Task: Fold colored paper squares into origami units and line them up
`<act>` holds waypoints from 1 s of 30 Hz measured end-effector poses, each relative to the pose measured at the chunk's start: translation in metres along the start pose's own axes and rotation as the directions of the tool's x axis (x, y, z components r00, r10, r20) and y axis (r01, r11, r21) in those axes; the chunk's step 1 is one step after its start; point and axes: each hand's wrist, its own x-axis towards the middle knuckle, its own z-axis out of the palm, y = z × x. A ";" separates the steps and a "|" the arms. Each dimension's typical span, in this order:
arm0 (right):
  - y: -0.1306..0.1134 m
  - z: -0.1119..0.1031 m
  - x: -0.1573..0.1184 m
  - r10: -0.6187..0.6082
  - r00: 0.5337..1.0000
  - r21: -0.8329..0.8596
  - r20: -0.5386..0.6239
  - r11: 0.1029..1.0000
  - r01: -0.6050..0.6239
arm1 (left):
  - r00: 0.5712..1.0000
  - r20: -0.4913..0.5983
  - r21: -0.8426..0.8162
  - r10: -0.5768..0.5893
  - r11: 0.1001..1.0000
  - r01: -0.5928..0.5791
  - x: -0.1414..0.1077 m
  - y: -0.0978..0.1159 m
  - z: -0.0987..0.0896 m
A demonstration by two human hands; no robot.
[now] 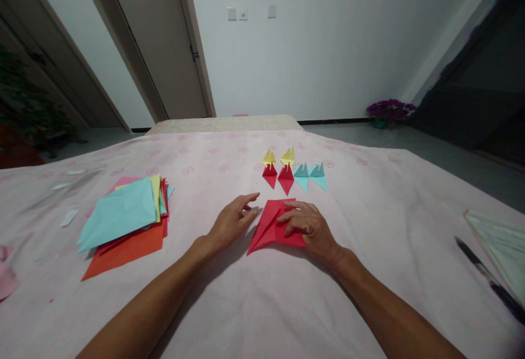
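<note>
A partly folded sheet of red origami paper (pixel 268 233) lies on the cloth in front of me, with a slanting crease and a pointed lower left corner. My right hand (pixel 309 227) grips its right side, the fingers bent over the top and the thumb hidden. Just off the paper's left edge is my left hand (pixel 235 219), open, its fingers apart and holding nothing. Beyond the hands stand small folded paper figures: two yellow ones (pixel 288 156), two red ones (pixel 286 178) and two light blue ones (pixel 318 176).
To the left lies a stack of coloured paper (pixel 123 211), light blue on top and orange beneath. A dark pen or knife (pixel 476 256) and a patterned pad (pixel 498 244) rest at the right. The pink flowered tablecloth (pixel 213 315) has wrinkles.
</note>
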 end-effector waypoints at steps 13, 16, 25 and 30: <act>-0.002 -0.005 0.002 0.102 0.995 0.195 0.003 0.976 -0.100 | 0.877 0.442 -0.163 0.187 0.978 -0.126 0.042 -0.024 -0.001; 0.005 -0.003 0.002 0.158 0.987 0.207 -0.029 0.967 -0.149 | 0.880 0.461 -0.235 0.110 0.972 0.002 0.021 -0.032 -0.006; -0.025 -0.009 0.005 0.077 0.965 -0.096 -0.252 0.990 -0.104 | 0.978 -0.018 0.061 0.207 0.977 -0.206 -0.044 -0.036 -0.012; -0.063 0.004 0.009 -0.058 0.977 -0.139 0.207 0.986 0.088 | 0.978 -0.073 -0.090 0.196 0.975 -0.202 -0.039 -0.039 -0.009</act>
